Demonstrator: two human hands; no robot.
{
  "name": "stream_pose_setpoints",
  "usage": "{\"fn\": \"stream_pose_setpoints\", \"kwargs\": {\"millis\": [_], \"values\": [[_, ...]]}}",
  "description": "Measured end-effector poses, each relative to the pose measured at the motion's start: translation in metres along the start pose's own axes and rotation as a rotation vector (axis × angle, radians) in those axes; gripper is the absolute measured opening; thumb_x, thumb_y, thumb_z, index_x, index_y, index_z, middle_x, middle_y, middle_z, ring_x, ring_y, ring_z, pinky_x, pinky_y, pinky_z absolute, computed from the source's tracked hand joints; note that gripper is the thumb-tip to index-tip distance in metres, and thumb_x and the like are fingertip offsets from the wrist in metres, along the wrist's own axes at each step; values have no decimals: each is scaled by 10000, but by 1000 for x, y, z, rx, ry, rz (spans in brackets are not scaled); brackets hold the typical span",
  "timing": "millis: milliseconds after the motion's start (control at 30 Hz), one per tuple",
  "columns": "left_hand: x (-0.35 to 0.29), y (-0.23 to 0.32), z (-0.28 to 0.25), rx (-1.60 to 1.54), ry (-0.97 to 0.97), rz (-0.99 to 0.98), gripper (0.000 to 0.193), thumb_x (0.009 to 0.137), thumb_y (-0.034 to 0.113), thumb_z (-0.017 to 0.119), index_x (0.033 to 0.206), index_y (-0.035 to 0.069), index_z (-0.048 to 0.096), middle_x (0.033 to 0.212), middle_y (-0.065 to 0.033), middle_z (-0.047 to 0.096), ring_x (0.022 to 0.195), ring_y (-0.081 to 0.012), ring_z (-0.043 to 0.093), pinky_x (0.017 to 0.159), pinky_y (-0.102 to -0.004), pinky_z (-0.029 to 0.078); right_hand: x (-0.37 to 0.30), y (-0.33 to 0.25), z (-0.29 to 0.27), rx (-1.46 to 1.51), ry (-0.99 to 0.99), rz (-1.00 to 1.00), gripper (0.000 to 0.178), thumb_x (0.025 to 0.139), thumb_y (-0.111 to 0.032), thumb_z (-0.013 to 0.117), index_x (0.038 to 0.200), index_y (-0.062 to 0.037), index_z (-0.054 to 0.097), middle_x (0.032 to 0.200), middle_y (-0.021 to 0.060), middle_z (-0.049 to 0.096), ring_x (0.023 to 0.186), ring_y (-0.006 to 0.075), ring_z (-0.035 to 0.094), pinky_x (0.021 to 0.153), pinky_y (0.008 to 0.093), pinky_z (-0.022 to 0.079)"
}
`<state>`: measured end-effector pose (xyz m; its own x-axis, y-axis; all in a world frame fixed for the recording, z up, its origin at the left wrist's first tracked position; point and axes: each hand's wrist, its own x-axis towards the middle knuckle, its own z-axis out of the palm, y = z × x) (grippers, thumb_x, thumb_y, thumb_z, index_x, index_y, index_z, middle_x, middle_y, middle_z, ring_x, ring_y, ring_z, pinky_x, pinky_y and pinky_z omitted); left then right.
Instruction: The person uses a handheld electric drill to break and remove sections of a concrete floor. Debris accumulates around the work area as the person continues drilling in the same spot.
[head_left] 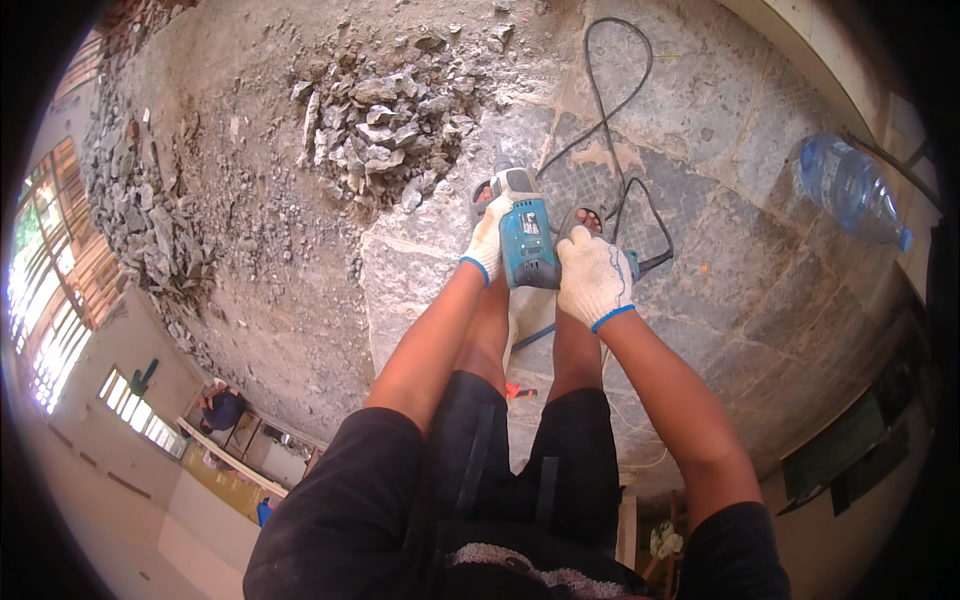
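A teal and grey rotary hammer (528, 235) is held between my two hands, its nose pointing away from me. My left hand (488, 238), in a white knit glove with a blue cuff, is closed along the tool's left side near the front; some of its fingers are hidden. My right hand (594, 275), gloved alike, wraps round the rear handle. Ahead of the nose, the bit (502, 158) reaches toward the broken edge of the grey tiled floor (690, 240). My sandalled feet stand close on both sides of the tool.
A pile of broken rubble (385, 130) lies ahead to the left, with more rubble (140, 220) farther left. The black power cord (606, 110) loops over the tiles. A large clear-blue plastic bottle (850, 185) lies at right by the wall. Another person (222, 407) is at far left.
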<state>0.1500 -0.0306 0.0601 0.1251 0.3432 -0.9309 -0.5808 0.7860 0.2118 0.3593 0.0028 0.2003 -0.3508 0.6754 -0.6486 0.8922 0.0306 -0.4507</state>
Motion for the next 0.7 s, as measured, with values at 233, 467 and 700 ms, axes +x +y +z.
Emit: {"fn": "stream_pose_setpoints", "kwargs": {"millis": [233, 467, 700], "values": [[29, -48, -21, -49, -9, 17, 575, 1089, 542, 674, 1466, 109, 707, 1234, -90, 789, 1040, -248, 789, 898, -434, 676, -5, 30, 16, -36, 13, -66, 212, 807, -83, 771, 1019, -82, 777, 1164, 183, 692, 1065, 411, 763, 893, 552, 619], [43, -57, -26, -8, -11, 142, 615, 1084, 563, 672, 1492, 103, 685, 1280, -118, 781, 1063, -277, 790, 903, -450, 679, -5, 41, 26, -16, 32, -58, 143, 858, -72, 754, 997, -72, 785, 1136, 177, 705, 1050, 387, 770, 892, 536, 609], [44, -45, -12, 97, -26, 181, 632, 1086, 550, 656, 1514, 84, 659, 1287, -139, 777, 1092, -290, 792, 934, -474, 680, -2, 53, 28, -5, 26, -55, 148, 850, -79, 766, 995, -73, 794, 1150, 175, 706, 1062, 382, 775, 905, 521, 617]]}}
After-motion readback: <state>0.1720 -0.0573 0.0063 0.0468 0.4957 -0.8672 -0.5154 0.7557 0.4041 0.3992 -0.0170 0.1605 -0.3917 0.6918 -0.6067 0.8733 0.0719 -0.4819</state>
